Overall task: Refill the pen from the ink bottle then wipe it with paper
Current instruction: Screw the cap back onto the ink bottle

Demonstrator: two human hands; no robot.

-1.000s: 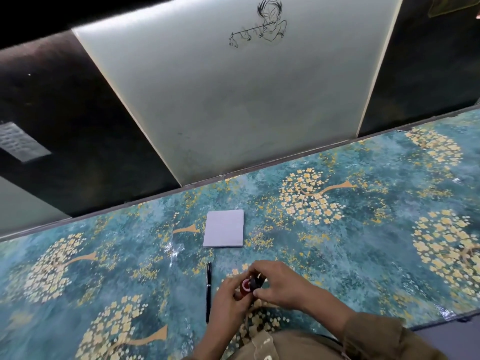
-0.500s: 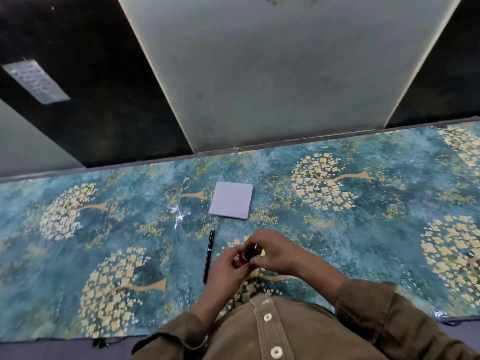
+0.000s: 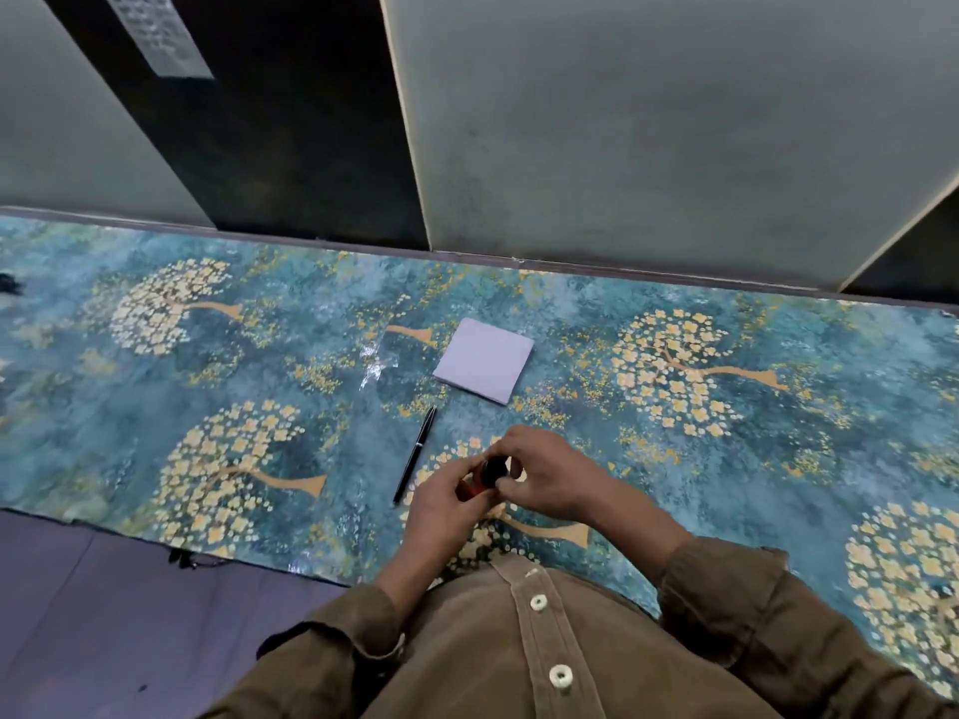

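So the small ink bottle with the red body and dark cap [image 3: 481,477] sits low over the blue floral tablecloth [image 3: 571,313], pinched by both hands: left hand [image 3: 441,503] fingers around the body, right hand [image 3: 550,474] fingertips on the cap. Looks like uncapping, same grip as a second ago; only the head tilted down. The slim black pen [image 3: 414,455] lies untouched just left, the folded pale lilac paper [image 3: 483,359] beyond.

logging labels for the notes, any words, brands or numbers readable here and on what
None can be read.
Grey sheet on the dark wall panel: rows of print, too blurred to read.
Ink bottle between the left hand and right hand: mostly covered, no label shows.
Pen and paper: no markings visible.
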